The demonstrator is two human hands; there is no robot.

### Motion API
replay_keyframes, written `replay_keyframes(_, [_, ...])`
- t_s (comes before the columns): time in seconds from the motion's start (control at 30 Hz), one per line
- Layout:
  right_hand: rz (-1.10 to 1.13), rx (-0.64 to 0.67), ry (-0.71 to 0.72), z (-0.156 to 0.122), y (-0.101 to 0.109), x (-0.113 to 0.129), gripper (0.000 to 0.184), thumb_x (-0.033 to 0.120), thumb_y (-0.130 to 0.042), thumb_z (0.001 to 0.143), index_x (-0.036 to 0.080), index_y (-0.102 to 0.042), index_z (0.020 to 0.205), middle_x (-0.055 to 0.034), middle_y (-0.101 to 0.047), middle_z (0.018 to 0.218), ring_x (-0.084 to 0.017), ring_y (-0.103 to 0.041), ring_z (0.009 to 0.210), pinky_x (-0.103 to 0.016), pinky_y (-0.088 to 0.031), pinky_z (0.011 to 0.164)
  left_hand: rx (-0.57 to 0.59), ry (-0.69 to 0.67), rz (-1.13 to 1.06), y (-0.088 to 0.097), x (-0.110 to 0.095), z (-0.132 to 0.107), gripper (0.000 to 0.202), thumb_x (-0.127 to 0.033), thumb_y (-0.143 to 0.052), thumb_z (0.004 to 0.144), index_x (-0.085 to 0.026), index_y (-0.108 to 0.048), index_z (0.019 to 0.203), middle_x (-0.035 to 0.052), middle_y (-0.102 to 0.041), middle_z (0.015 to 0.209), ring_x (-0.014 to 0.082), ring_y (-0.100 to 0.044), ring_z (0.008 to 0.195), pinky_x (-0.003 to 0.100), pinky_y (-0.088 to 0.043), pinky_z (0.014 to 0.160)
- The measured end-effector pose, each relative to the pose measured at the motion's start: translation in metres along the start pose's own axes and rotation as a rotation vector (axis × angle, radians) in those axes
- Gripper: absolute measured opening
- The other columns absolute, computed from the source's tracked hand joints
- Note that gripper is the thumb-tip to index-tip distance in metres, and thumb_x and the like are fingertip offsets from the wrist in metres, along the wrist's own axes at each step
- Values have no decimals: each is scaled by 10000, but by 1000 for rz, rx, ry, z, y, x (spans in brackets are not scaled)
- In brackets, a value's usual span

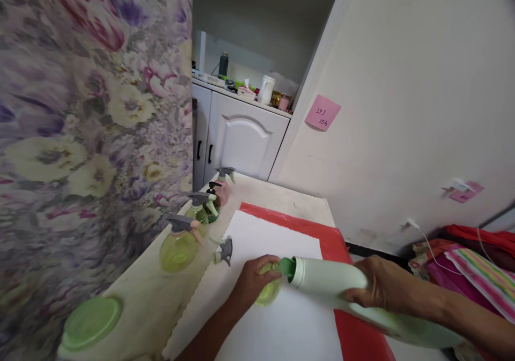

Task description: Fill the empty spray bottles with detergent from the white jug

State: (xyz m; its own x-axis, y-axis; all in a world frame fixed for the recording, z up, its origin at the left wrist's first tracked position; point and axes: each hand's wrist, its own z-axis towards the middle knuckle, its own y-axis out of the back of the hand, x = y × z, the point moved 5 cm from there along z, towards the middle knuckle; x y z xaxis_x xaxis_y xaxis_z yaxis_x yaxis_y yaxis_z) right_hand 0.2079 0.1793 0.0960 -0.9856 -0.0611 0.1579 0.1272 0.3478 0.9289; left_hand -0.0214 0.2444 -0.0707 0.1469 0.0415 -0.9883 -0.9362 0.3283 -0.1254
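Note:
My left hand [257, 276] is closed around the neck of a small see-through yellow-green spray bottle [269, 293], which has no spray head on. My right hand [372, 286] grips a long pale green bottle [322, 276], tipped nearly level with its mouth pointing left. At that mouth a darker green spout [287, 267] meets or almost touches the small bottle's opening; I cannot tell whether liquid is flowing. A loose grey spray head [225, 251] lies to the left, near the edge of the white sheet [281, 229] under my hands.
Along the table's left side stand a yellow spray bottle [179, 251], another spray bottle [198, 213], a dark pump bottle [214, 197] and a pink spray bottle [222, 189]. A green round lid or bowl [92, 322] sits at front left. Red sheeting [336, 243] lies beneath the white sheet.

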Motion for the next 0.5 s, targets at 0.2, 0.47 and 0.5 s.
replay_keyframes(0.2, [-25, -7, -4, 1, 1, 0, 370, 555, -630, 707, 186, -637, 682, -19, -612, 656, -159, -552, 607, -243, -339, 519, 8, -13, 9, 0, 1, 1, 201, -243, -704, 694, -195, -745, 885, 16, -754, 879, 236, -652, 886, 298, -458, 823])
replay_keyframes(0.47, [-33, -3, 4, -1, 0, -2, 399, 581, -617, 714, 184, -639, 687, -25, -622, 662, -164, -562, 608, -242, -341, 520, 5, -7, 3, -1, 0, 0, 211, -240, -702, 694, -187, -739, 895, 20, -754, 890, 234, -653, 891, 296, -461, 820])
replay_keyframes(0.5, [-35, -5, 8, 0, 0, -2, 405, 587, -617, 713, 183, -641, 689, -26, -624, 662, -164, -563, 607, -241, -338, 517, 6, -7, 1, -1, 0, 0, 216, -243, -701, 695, -185, -738, 900, 21, -754, 892, 235, -653, 891, 297, -462, 818])
